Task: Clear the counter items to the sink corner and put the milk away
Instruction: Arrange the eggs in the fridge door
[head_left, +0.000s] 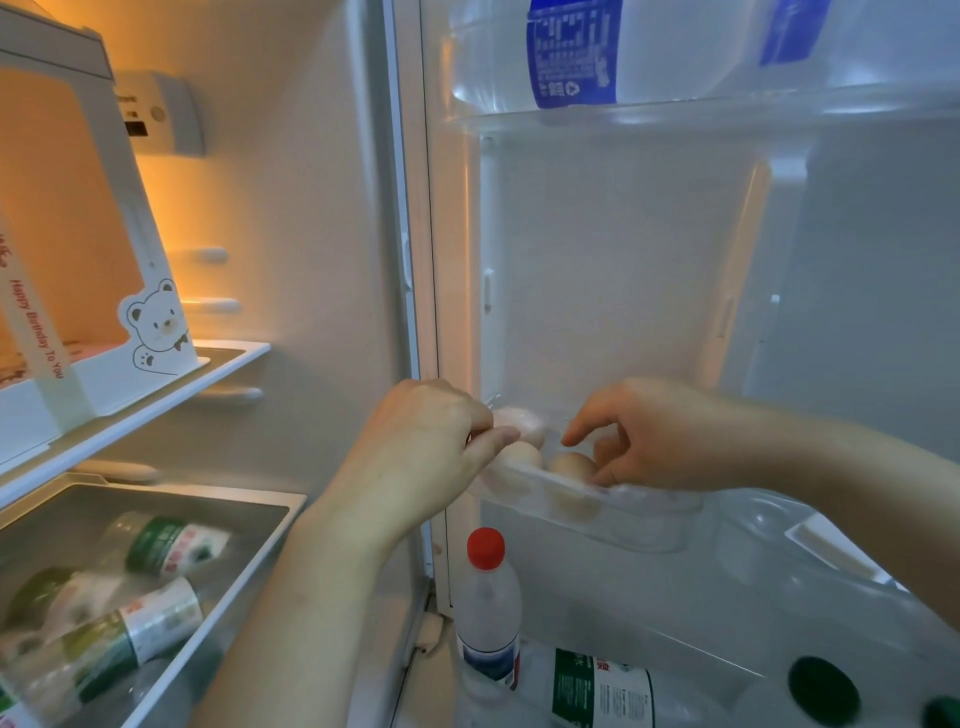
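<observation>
Up-left of the left hand (431, 447), a cake box (156, 327) read "Happy Birthday To You"; that hand pinched the egg tray (571, 499), right hand (670, 436) half-curled over an egg (571, 465), hold unclear.

left forearm (291, 597): bare, rises from the bottom edge, slanting up and to the right.
left wrist: slightly bent; back of the hand faces the camera.
left hand (431, 441): fingers curled out of sight over the near end of the clear egg tray (649, 519); thumb straight, lying to the right along its rim.
right forearm (857, 488): bare, enters from the right edge, runs left and a little upward.
right hand (660, 436): knuckles up, over the tray; index finger (576, 434) crooked, pointing down-left; other fingers curled downward; thumb tip at the front rim.
right grip: cannot tell whether anything is held.
spacing: hands near each other, not touching.
</observation>
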